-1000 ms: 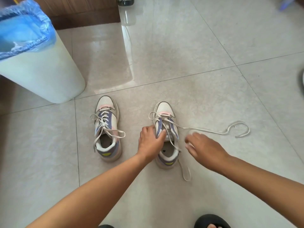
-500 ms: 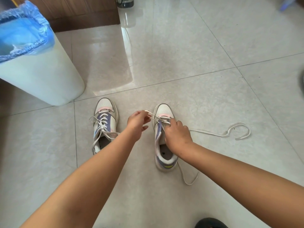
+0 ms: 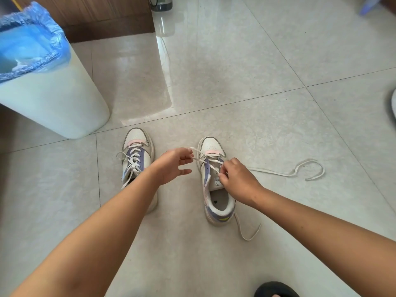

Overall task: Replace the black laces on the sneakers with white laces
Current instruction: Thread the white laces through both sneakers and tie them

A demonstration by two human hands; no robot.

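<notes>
On the tiled floor (image 3: 257, 61), two sneakers are stood side by side. A loop of the white lace (image 3: 278, 173) is pinched by the left hand (image 3: 173, 165) beside the right sneaker (image 3: 216, 181); a strand is gripped over its tongue by the right hand (image 3: 236, 180). The left sneaker (image 3: 137, 155) is laced white.

Left hand (image 3: 174, 166) pulled white lace (image 3: 198, 151) leftward (taut); right hand (image 3: 236, 179) shifted.

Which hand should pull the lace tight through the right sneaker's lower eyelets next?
Probably the left hand: it already pinches the white lace loop beside the right sneaker toe. The right hand is steadying the tongue.
</notes>
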